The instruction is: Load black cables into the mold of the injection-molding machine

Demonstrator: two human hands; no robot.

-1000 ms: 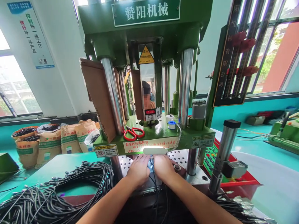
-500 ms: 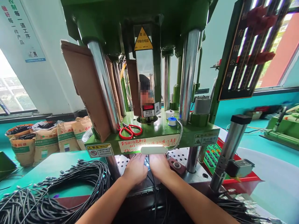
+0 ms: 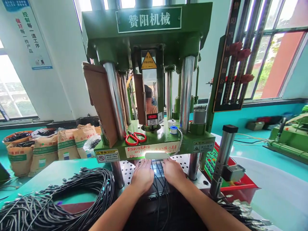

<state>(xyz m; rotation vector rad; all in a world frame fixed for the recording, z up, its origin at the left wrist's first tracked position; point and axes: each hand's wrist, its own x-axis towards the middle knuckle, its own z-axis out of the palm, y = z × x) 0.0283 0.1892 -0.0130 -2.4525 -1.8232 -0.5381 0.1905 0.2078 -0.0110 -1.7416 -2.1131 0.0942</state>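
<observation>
Both hands lie palm-down, side by side, on the dark lower mould block (image 3: pixel 157 189) at the front edge of the green vertical moulding press (image 3: pixel 149 38). The left hand (image 3: pixel 143 175) is flattened with fingers extended forward under the lit white lamp bar (image 3: pixel 157 155); the right hand (image 3: pixel 172 172) is likewise flattened just beside it. Between the two hands run several thin black cables (image 3: pixel 158 183), leading from the mould block back toward the person; the fingertips press at or beside these cables, but whether either hand actually grips one cannot be told, since the fingertips are partly hidden beneath the lamp bar. The perforated steel plate (image 3: pixel 128 170) of the press table extends to either side of the mould. On the green platen (image 3: pixel 154 141) above the hands lie red-handled scissors (image 3: pixel 135 138) toward its left and a small blue-and-white spool (image 3: pixel 173 129) toward its right, among four polished steel columns (image 3: pixel 186 93). A cardboard sheet (image 3: pixel 99 99) leans against the left columns. A large coiled bundle of black cables (image 3: pixel 72 195) rests on the teal bench at the left edge, and paper sacks (image 3: pixel 45 149) stand on the floor behind it. A cylindrical sensor post (image 3: pixel 222 157) stands at the right of the press.
</observation>
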